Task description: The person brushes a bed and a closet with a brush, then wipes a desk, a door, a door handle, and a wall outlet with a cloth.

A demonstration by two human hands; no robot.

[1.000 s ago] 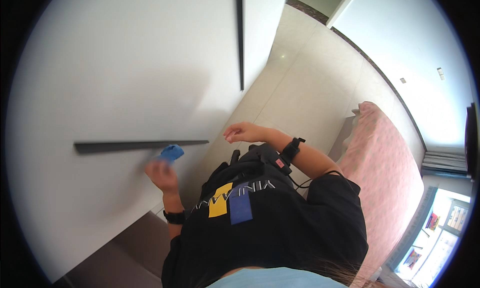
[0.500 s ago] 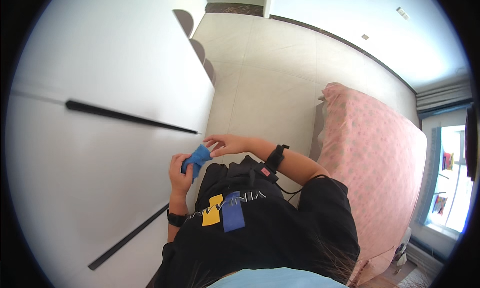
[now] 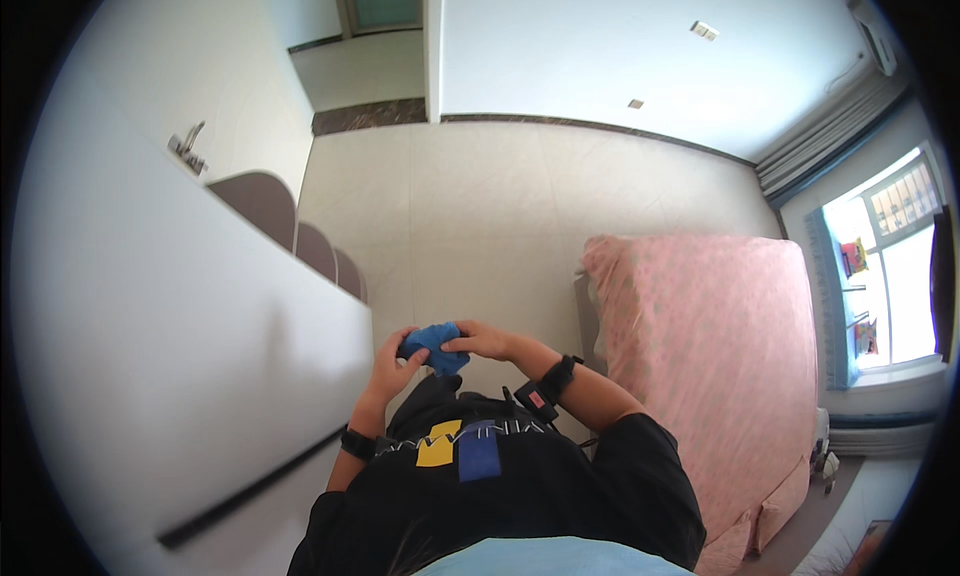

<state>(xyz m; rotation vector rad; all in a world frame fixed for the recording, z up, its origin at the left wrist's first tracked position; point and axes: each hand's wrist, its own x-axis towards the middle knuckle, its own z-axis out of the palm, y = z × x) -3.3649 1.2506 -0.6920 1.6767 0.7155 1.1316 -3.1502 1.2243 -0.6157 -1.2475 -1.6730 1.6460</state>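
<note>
A crumpled blue cloth (image 3: 436, 348) is held in front of my waist between both hands. My left hand (image 3: 396, 356) grips its left side, thumb pressed on top. On the right side, my right hand (image 3: 478, 340) pinches the cloth's edge between thumb and fingers. The fingers behind the cloth are partly hidden. Each wrist carries a black strap, and a small black device (image 3: 537, 400) sits by the right one.
Close on my left stands a tall white cabinet (image 3: 200, 306) with curved brown end shelves (image 3: 262, 216) and a long black handle (image 3: 250, 486). To my right is a bed with a pink cover (image 3: 710, 346). Pale floor tiles (image 3: 470, 196) lead to a doorway (image 3: 365, 71).
My right hand has closed on the cloth, which only the left held before. My view has turned and shifted toward the doorway, and the cloth is now between both hands.
</note>
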